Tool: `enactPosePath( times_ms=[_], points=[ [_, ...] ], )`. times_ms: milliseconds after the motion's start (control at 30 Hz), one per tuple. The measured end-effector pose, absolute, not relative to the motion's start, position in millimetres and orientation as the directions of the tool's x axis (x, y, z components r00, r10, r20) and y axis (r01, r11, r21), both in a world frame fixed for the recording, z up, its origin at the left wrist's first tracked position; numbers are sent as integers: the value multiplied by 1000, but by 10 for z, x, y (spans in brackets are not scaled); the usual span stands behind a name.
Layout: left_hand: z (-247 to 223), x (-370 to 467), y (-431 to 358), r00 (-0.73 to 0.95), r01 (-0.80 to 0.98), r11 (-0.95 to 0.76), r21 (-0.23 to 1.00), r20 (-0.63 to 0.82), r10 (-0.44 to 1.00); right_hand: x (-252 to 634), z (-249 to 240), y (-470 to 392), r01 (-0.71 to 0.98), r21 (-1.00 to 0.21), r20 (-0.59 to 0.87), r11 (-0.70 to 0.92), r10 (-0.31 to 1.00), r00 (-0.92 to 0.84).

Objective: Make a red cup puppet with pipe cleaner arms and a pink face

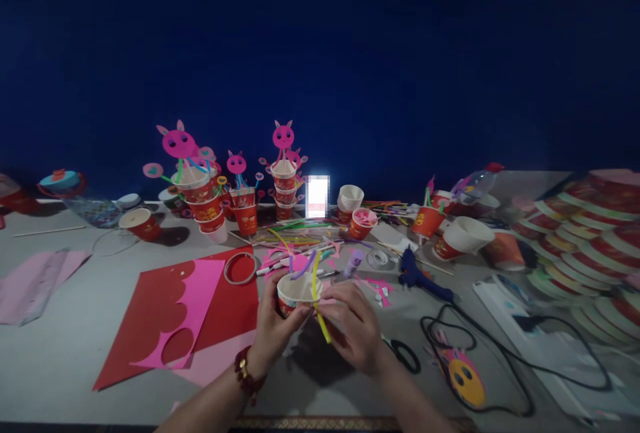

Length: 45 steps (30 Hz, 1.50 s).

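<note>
My left hand (277, 326) is wrapped round a red and white paper cup (294, 293), tilted with its open mouth upward. In my right hand (353, 326) a yellow pipe cleaner (323, 323) is pinched between thumb and fingers, pressed against the cup's right side near the rim. Its upper end rises above the rim and its lower end hangs below my fingers. A purple pipe cleaner (306, 268) curves up at the cup's far side. Where the yellow one meets the cup is partly hidden by my fingertips.
Cup figures with pink faces (179, 144) stand at the back left. A blue glue gun (420, 276) with a looping black cord lies right, near black-handled scissors (404, 355). Red sheet (135, 326) and cut pink foam (205, 293) lie left. Stacked cups (575, 253) crowd the far right.
</note>
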<state>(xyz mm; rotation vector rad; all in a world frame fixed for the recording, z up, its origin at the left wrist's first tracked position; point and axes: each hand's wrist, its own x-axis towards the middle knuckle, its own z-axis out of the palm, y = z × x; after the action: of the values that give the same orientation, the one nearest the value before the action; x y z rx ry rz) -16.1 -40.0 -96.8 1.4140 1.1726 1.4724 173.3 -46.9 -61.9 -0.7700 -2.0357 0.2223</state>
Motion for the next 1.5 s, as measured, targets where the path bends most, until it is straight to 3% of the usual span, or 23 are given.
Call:
enactPosePath(
  times_ms=[433, 933, 1300, 1500],
  points=[
    [-999, -179, -414, -86, 90, -351, 932, 358, 930, 1730, -620, -493, 460, -403, 736, 791, 579, -350],
    [-1102, -183, -414, -96, 30, -300, 954, 301, 949, 1647, -710, -453, 506, -370, 769, 779, 563, -303],
    [-1102, -198, -424, -113, 46, -327, 944, 330, 937, 1674, -670, -408, 476, -309, 789, 823, 501, -355],
    [-1131, -190, -426, -93, 27, -338, 941, 339, 936, 1652, -665, -422, 515, -322, 779, 794, 531, -332]
  ],
)
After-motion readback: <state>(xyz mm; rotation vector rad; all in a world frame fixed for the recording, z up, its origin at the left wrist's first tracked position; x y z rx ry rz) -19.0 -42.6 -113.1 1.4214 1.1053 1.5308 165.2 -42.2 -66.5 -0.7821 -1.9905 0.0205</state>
